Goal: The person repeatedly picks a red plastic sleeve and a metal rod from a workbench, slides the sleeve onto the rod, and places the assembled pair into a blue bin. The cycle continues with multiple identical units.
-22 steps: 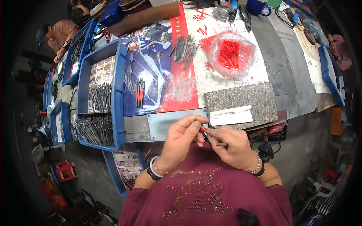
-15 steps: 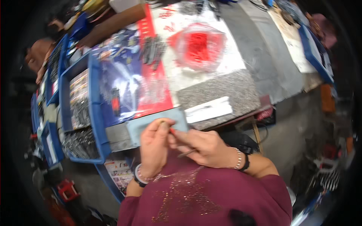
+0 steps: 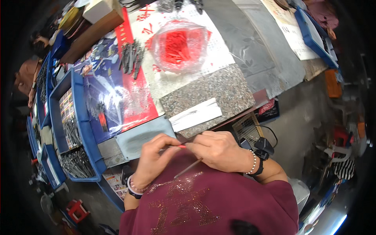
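A long workbench (image 3: 288, 74) is stretching across the upper part of the room, its grey top bending toward the rim of the view. A dark sheet with a faint flower pattern (image 3: 250, 51) is covering part of it, and a brown wooden board (image 3: 92, 37) is standing along its far left side. Below, a grey floor (image 3: 291, 117) is showing on the right — dull, scuffed and fairly dim. A low red stool (image 3: 74, 206) is standing at the lower left, while a whitish chair (image 3: 340, 152) is sitting at the right, striped cloth (image 3: 341, 169) hanging near it. A bright strip (image 3: 338, 226) is gleaming at the lower right — bluish-white against the dark.
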{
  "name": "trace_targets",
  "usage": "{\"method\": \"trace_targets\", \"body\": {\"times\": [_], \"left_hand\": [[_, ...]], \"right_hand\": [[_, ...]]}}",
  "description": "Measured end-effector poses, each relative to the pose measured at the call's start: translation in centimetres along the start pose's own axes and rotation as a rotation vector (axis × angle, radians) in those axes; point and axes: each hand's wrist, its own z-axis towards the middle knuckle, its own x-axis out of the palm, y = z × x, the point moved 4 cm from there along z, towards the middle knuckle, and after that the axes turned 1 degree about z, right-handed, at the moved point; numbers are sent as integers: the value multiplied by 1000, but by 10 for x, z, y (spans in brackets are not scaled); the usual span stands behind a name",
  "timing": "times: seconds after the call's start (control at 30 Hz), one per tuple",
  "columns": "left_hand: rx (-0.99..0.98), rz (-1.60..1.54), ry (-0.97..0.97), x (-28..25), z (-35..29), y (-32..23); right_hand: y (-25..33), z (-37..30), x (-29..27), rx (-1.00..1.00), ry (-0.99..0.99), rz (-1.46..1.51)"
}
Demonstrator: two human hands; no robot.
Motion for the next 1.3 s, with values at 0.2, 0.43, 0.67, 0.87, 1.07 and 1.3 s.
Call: {"method": "trace_targets", "body": {"times": [0.2,0.43,0.67,0.87,1.07,1.3], "left_hand": [[68,-12,-208,1,11,1],[258,172,-508,3,27,9],[397,386,-554,19,27,29],[402,452,-533,23,25,38],[409,451,-515,21,29,38],[353,333,-561,13,13,53]], "right_hand": [[-19,-1,-35,184,-178,171],[-28,1,-57,281,-418,235],[-26,6,-40,414,-229,375],[12,30,-61,81,-490,391],[-37,35,5,239,-43,106],[-25,36,-1,307,-44,127]]}}
